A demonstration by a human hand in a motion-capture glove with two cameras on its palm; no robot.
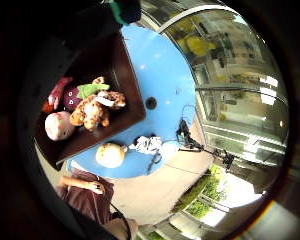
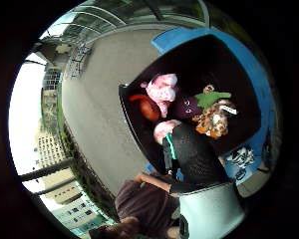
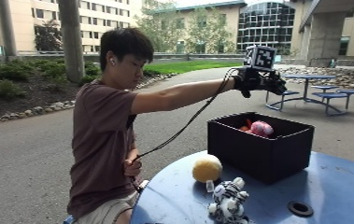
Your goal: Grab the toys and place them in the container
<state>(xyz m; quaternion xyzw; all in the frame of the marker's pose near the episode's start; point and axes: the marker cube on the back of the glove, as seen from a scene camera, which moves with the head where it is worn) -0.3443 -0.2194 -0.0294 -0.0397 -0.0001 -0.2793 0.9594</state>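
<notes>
Two toys lie on the round blue desk (image 3: 326,186), near the person's side: a round yellow plush ball (image 3: 207,168) toward the left and, just right of it and nearer the edge, a black-and-white striped plush animal (image 3: 228,201). Right of these and farther back stands the black box (image 3: 257,151), open at the top, resting on the desk. Inside it lie several toys: a pink plush (image 2: 162,89), a red toy (image 2: 148,108) beside it, a dark purple plush with a green top (image 2: 197,103), a spotted orange plush (image 2: 214,119), and a pale pink round one (image 1: 58,125) near one wall. Right of the striped animal, a small round hole (image 3: 300,208) sits in the desk surface. Above the box, at the end of an outstretched arm, hangs the gloved right grip (image 3: 265,82); it holds nothing, though how far its fingers are spread I cannot tell. The person's bare hand (image 3: 131,167) rests against their body, to the left.
</notes>
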